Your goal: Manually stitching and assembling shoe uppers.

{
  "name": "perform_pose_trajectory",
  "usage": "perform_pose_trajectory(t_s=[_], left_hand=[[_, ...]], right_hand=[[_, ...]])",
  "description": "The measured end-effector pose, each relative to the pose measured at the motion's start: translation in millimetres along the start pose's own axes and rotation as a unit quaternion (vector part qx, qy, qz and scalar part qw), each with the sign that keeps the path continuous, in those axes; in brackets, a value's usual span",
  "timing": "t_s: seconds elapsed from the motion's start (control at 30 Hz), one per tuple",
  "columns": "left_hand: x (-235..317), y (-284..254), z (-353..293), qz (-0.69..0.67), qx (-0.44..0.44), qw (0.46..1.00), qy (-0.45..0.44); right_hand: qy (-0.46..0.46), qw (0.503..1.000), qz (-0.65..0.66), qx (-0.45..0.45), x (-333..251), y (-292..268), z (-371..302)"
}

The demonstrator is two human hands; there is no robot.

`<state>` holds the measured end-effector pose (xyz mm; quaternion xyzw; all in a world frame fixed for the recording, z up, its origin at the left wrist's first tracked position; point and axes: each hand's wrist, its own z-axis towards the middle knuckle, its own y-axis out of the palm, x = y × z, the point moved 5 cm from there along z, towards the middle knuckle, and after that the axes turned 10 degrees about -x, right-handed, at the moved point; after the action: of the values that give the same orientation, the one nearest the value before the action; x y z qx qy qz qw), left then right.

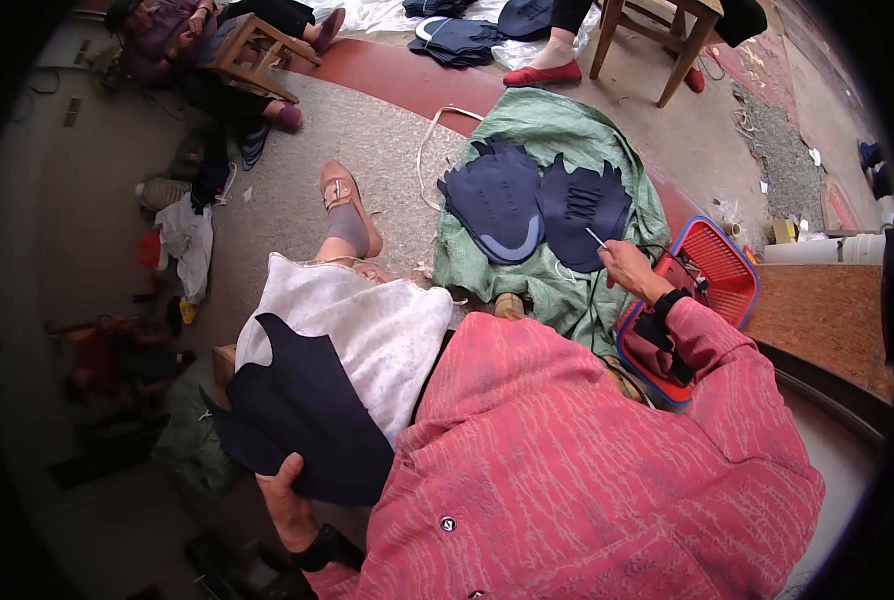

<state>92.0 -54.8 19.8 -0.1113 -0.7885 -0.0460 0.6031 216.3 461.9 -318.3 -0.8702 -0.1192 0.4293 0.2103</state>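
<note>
My left hand (285,488) grips the lower edge of a dark navy cut piece of sheet material (312,410), thumb on top. The piece has pointed, curved edges and lies over the white patterned cloth (367,315) on my lap. In my right hand (631,270) is a thin silvery tool (595,237), its tip pointing to the upper left. This tip is just over the right edge of a stack of dark cut pieces (584,210) with a row of slits. Beside it lies another dark stack (497,195) with a grey curved band. Both rest on a green woven sack (552,115).
A red plastic basket (719,262) with a blue rim and dark items inside stands right of the sack. Wooden stools (262,55) and seated people's legs are at the back. More dark pieces (457,42) lie on white plastic there. A brown board (817,320) is at right.
</note>
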Motion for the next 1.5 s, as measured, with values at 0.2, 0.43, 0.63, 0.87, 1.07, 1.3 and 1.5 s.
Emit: perform_pose_trajectory(t_s=[0.2,0.43,0.63,0.87,1.07,1.3,1.5], left_hand=[[-11,0,1,-0.077,-0.018,0.997,0.003],[-30,22,40,-0.171,0.030,0.985,-0.003],[-4,52,89,-0.254,0.020,0.967,0.012],[9,38,74,-0.143,-0.097,0.985,0.003],[63,-64,30,0.143,-0.111,0.975,0.127],[89,-89,-28,-0.103,-0.203,0.869,0.439],[48,-157,-125,-0.237,-0.305,0.809,0.443]], right_hand=[[-0.131,0.990,-0.003,-0.054,-99,54,14],[-0.416,0.899,0.119,-0.062,-283,85,2],[-0.301,0.913,0.252,-0.107,-356,36,-37],[-0.636,0.747,-0.177,-0.082,-463,52,-141],[-0.668,0.701,-0.243,-0.054,-461,94,-141],[-0.641,0.688,-0.338,-0.031,-461,107,-152],[-0.586,0.736,-0.335,-0.039,-449,98,-147]])
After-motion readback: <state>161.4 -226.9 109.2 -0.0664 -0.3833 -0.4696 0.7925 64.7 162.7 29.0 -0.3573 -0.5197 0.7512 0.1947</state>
